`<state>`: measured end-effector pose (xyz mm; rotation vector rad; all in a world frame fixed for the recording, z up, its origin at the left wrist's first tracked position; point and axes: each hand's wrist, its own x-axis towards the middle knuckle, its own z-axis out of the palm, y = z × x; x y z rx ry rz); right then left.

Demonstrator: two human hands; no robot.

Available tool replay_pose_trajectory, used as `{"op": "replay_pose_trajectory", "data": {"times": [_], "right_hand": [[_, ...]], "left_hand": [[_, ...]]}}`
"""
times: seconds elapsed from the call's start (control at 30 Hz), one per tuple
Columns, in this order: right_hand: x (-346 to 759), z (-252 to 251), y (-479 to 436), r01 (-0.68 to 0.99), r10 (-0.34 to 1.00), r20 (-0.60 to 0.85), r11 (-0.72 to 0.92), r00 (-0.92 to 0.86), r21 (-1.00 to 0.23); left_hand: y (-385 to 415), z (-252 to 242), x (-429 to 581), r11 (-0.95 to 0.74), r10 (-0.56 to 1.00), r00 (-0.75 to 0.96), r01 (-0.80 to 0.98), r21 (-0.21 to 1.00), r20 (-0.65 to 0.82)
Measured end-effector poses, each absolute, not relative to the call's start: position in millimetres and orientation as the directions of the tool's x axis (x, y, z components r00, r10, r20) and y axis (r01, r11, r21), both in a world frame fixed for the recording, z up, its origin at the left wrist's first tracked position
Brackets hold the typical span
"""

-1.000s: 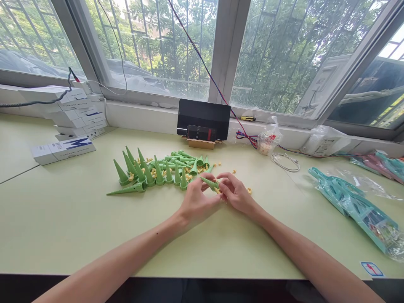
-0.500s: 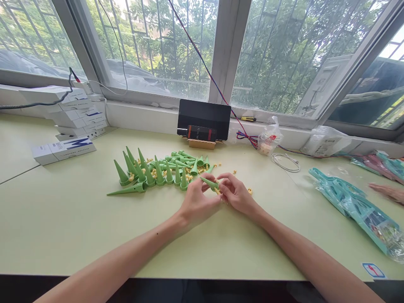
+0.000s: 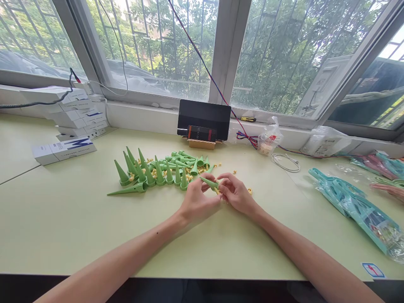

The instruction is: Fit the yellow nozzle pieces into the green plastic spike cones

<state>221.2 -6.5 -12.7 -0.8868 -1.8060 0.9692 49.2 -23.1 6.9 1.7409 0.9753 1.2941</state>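
Observation:
A green plastic spike (image 3: 208, 182), cone-shaped with a wide base, is held between my two hands above the table. My left hand (image 3: 197, 198) curls round it from the left, thumb stretched toward the base. With bent fingers, my right hand (image 3: 235, 192) grips the spike's base end. A small yellow plastic piece (image 3: 217, 191) shows at that base, partly covered by the fingers. Just left of my hands stand several green spikes (image 3: 159, 174) on their bases, and another spike (image 3: 129, 189) lies on its side. More spikes (image 3: 181, 159) lie heaped behind, among loose yellow pieces.
A phone (image 3: 202, 133) leans before a dark tablet (image 3: 205, 118) by the window. White boxes (image 3: 78, 115) are stacked at the left. Teal bagged items (image 3: 353, 206) lie at the right, near another person's hand (image 3: 389, 190). A coiled white cable (image 3: 285, 163) rests at the back.
My hands and the spike between them have hardly moved. At the right edge, the other person's hand has shifted, and a pale green item now shows beside it.

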Motion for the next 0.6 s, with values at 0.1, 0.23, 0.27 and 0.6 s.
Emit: {"op": "replay_pose_trajectory", "data": {"times": [0.1,0.23,0.27,0.6], "right_hand": [[221.2,-12.4,-6.6,0.19,0.862,0.357,0.443,-0.36,-0.876],[219.9,-10.6,-6.7,0.206,0.87,0.353,0.436,-0.343,-0.876],[219.5,-10.1,-6.6,0.21,0.875,0.352,0.432,-0.331,-0.877],[218.7,-8.5,-5.6,0.185,0.9,0.331,0.39,-0.283,-0.902]], "left_hand": [[-21.9,5.5,48.6,-0.431,0.895,0.196,0.14,0.892,0.401],[-20.3,5.1,47.6,-0.423,0.898,0.192,0.142,0.895,0.395],[-20.1,5.6,47.4,-0.423,0.898,0.195,0.138,0.895,0.395],[-19.2,8.4,46.6,-0.431,0.888,0.224,0.102,0.897,0.401]]}}
